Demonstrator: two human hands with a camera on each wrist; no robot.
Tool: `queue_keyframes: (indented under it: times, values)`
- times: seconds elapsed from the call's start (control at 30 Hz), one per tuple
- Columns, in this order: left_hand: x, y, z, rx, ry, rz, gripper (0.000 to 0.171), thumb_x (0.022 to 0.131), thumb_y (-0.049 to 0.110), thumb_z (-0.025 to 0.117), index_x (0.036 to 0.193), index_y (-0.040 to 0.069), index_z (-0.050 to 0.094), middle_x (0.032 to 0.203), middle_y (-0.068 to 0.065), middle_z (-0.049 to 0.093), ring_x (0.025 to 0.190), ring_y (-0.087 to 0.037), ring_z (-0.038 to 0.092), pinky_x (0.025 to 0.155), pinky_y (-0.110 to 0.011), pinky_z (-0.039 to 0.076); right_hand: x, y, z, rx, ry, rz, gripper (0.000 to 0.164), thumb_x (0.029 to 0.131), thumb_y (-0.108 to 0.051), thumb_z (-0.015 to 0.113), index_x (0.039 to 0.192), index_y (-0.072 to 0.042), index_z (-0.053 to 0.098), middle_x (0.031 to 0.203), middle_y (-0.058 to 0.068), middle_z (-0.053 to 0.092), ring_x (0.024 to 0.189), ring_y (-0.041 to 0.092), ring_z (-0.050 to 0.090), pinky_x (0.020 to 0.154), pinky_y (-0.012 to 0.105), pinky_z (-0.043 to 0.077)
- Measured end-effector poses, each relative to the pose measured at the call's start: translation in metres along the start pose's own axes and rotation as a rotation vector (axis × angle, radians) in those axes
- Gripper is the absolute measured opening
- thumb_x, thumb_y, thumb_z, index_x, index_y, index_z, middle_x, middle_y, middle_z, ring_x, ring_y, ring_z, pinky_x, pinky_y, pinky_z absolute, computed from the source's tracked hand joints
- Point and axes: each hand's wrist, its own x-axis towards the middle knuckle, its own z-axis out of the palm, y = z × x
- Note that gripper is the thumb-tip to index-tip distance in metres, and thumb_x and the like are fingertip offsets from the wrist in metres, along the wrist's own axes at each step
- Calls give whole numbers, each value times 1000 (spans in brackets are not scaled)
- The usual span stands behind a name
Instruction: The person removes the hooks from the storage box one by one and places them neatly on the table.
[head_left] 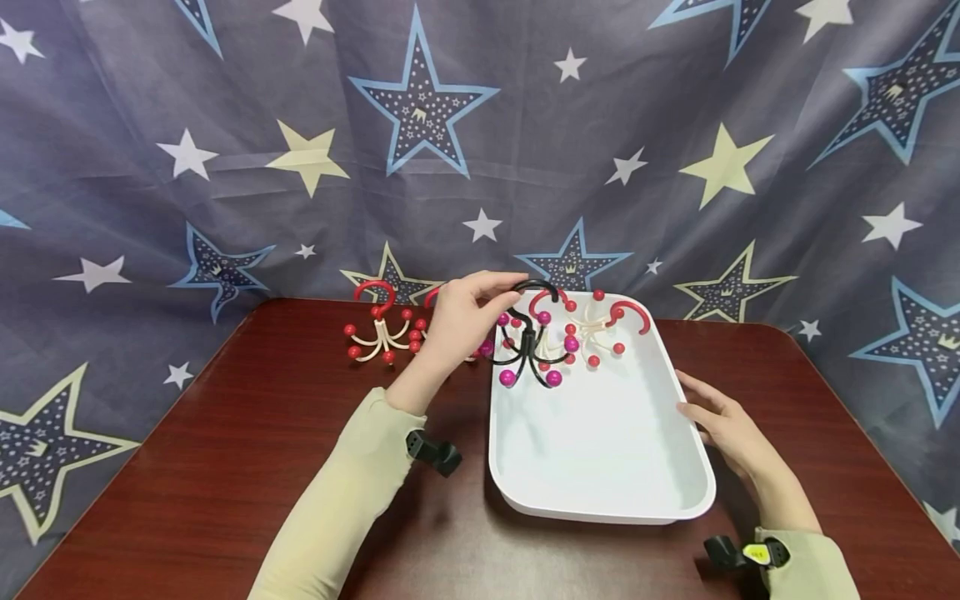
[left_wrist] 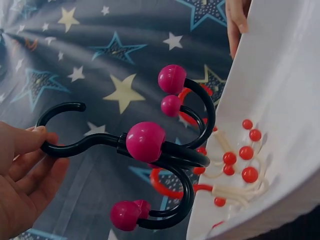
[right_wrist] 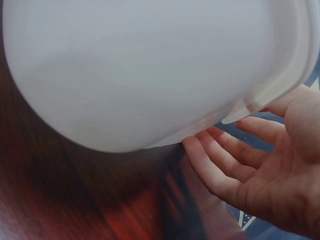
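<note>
My left hand (head_left: pixel 465 321) pinches a black hook hanger (head_left: pixel 528 343) by its curved top, thumb against fingers. The hanger has several curved arms tipped with magenta balls, and in the head view it hangs over the far left part of a white tub (head_left: pixel 600 454). Inside the tub's far end lie cream hook hangers (head_left: pixel 594 327) with red hooks and red balls, partly hidden by the black one. My right hand (head_left: pixel 723 425) holds the tub's right side. In the right wrist view its fingers (right_wrist: pixel 215 172) press beneath the rim, while the thumb's tip is hidden behind it.
A cream-and-red hanger (head_left: pixel 382 335) sits on the dark red wooden table (head_left: pixel 247 433), left of the tub. Another red hook (head_left: pixel 432 296) shows there, mostly behind my left hand. A grey curtain (head_left: pixel 480 125) printed with stars hangs along the table's back edge.
</note>
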Motion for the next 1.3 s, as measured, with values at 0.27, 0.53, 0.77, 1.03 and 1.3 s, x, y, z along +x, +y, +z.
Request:
queue_keyframes:
  times: [0.27, 0.53, 0.77, 1.03, 1.3]
  values:
    - [-9, -5, -27, 18, 71, -31, 24, 84, 16, 70, 108, 15, 72, 98, -5, 73, 76, -9, 64, 65, -18, 45, -1, -1, 0, 3, 2, -5, 64, 96, -24, 52, 148, -3, 22, 120, 16, 53, 87, 2, 62, 71, 30, 55]
    - [-22, -22, -49, 42, 109, -59, 24, 84, 13, 69, 108, 14, 72, 100, -6, 72, 83, -9, 62, 70, -16, 45, 0, 0, 0, -3, 5, 7, 64, 96, -25, 52, 148, -4, 22, 125, 23, 49, 87, 2, 62, 71, 30, 55]
    - [-35, -38, -61, 73, 131, -88, 25, 84, 16, 70, 109, 16, 72, 104, -4, 72, 83, -2, 61, 63, -15, 43, 0, 0, 0, -3, 5, 7, 64, 96, -25, 52, 148, -4, 22, 126, 25, 48, 87, 1, 62, 72, 30, 55]
    - [-48, -52, -71, 143, 161, -168, 24, 83, 15, 71, 107, 16, 72, 92, -6, 73, 59, -5, 46, 50, -18, 33, 0, 0, 0, -4, 4, 9, 64, 96, -25, 52, 148, -5, 22, 128, 27, 47, 87, 2, 62, 72, 30, 55]
    - [-60, -66, -74, 159, 163, -227, 25, 83, 16, 71, 107, 13, 72, 93, -8, 73, 66, 9, 59, 68, -22, 48, 0, 0, 1, -2, 6, 1, 63, 96, -25, 52, 148, -4, 22, 129, 29, 45, 87, 2, 62, 72, 30, 55]
